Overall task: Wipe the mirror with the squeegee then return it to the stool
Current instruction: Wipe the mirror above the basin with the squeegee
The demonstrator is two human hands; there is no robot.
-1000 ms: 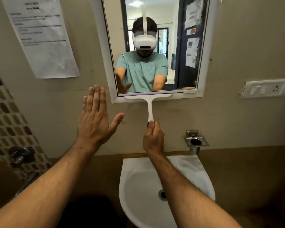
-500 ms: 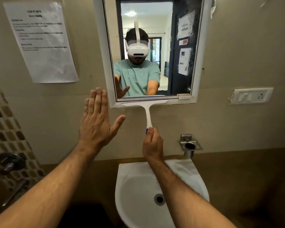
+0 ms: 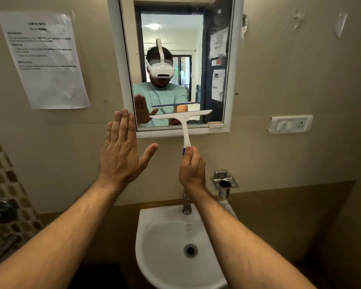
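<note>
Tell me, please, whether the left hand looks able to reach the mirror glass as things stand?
Probably yes: the left hand is raised, open, beside the mirror, with nothing between them.

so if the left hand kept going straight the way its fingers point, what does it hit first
Probably the mirror's white frame: the left hand is flat, fingers pointing up, fingertips near the frame's lower left corner. Depth is unclear, so it may slide up the wall instead.
</note>
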